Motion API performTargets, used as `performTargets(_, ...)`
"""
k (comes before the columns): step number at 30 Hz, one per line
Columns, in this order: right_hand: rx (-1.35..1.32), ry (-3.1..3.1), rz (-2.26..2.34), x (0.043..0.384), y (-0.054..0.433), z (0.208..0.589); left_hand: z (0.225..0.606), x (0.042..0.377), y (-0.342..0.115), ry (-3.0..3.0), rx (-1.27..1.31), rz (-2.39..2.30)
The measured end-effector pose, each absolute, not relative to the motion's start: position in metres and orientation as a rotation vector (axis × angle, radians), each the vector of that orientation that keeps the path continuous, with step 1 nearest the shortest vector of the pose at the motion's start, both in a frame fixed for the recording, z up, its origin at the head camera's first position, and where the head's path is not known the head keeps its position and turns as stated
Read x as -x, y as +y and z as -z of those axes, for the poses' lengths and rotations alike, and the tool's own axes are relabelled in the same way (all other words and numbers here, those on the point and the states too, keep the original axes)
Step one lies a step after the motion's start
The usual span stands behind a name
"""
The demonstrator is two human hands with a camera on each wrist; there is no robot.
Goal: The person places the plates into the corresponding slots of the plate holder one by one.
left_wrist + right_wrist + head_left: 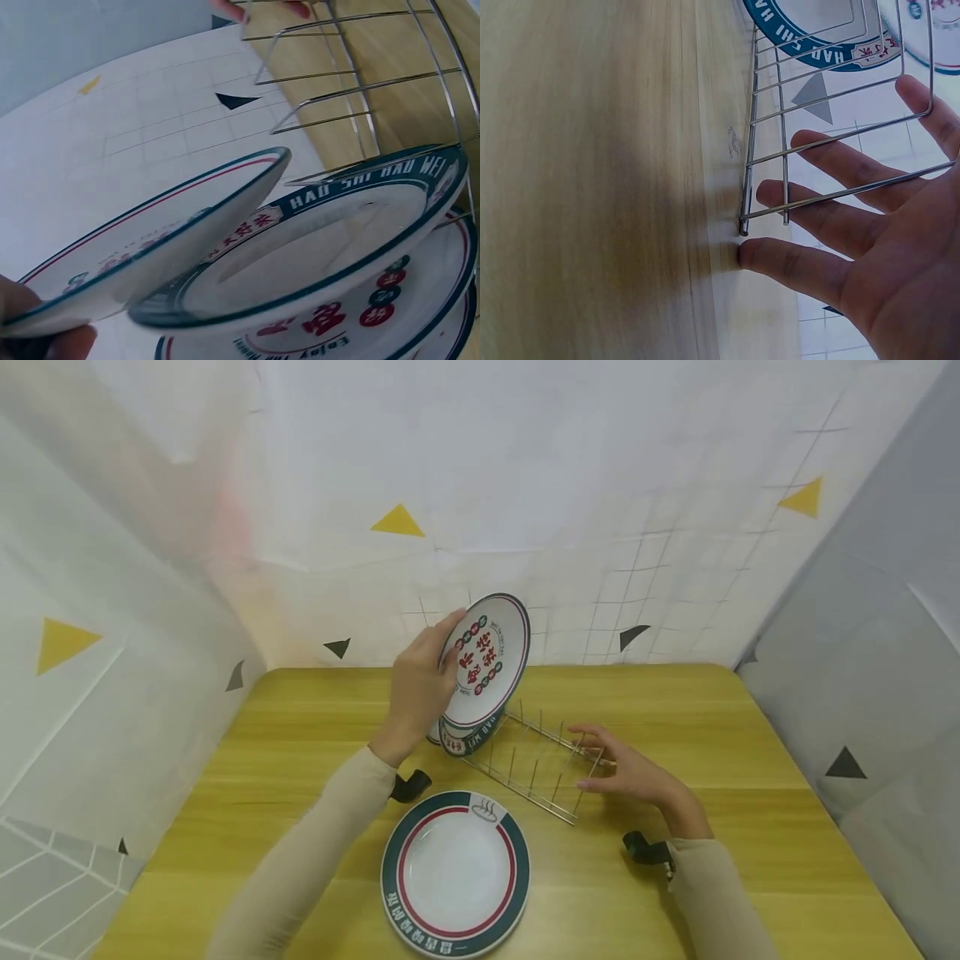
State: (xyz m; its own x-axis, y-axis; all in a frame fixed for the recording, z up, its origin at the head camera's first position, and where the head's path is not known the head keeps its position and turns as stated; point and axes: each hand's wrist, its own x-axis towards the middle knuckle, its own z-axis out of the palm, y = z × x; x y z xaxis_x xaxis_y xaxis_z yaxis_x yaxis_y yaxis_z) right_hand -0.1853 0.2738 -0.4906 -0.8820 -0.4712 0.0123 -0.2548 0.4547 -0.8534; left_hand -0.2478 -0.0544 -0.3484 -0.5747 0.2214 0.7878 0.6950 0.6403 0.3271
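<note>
My left hand (422, 683) pinches the rim of a white plate (501, 664) with a dark green edge and red characters. It is raised and tilted over the left end of a wire dish rack (517, 789). Several similar plates stand in that end; in the left wrist view the front one (315, 262) lies just beside the held plate. At the rack's right end is my right hand (637, 775), thumb and fingers apart on either side of the wires. The right wrist view has its fingers (817, 214) spread and fairly straight against the end wires.
Another white plate (392, 860) with a green and red rim lies face up on the wooden table (300, 827), in front of the rack. A pale patterned sheet (510, 560) hangs behind the table and along both sides.
</note>
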Motion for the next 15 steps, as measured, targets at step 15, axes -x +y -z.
performTargets(15,0.631,2.478,1.388,0.187,0.274,0.492,0.378,0.247,-0.026,-2.277,0.726,0.645)
